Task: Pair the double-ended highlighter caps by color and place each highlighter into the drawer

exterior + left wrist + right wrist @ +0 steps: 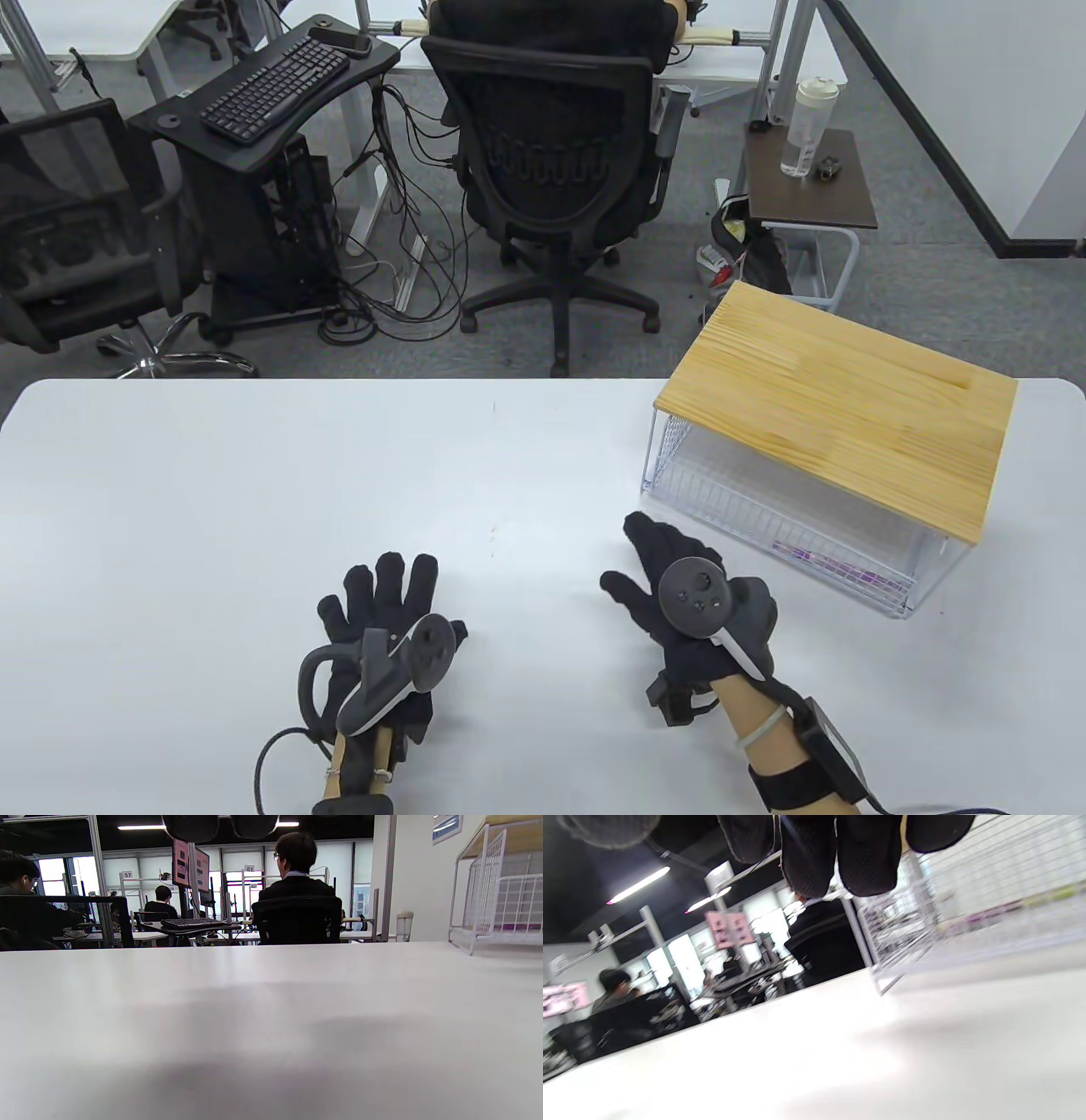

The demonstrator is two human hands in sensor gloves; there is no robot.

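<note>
A white wire drawer unit (764,501) with a wooden top (840,399) stands at the table's right; it also shows in the left wrist view (496,899) and the right wrist view (967,899). Purple highlighters (836,567) lie inside the drawer, seen through its clear front. My left hand (386,607) rests flat on the table, fingers spread, holding nothing. My right hand (670,569) hovers just left of the drawer's front, fingers relaxed and empty; its fingertips (840,853) hang from the top of the right wrist view.
The white table (339,475) stretches left of the drawer unit. Beyond its far edge stand an office chair (551,153), a keyboard stand (271,85) and a small side table (810,182) with a bottle. People sit at desks in the background.
</note>
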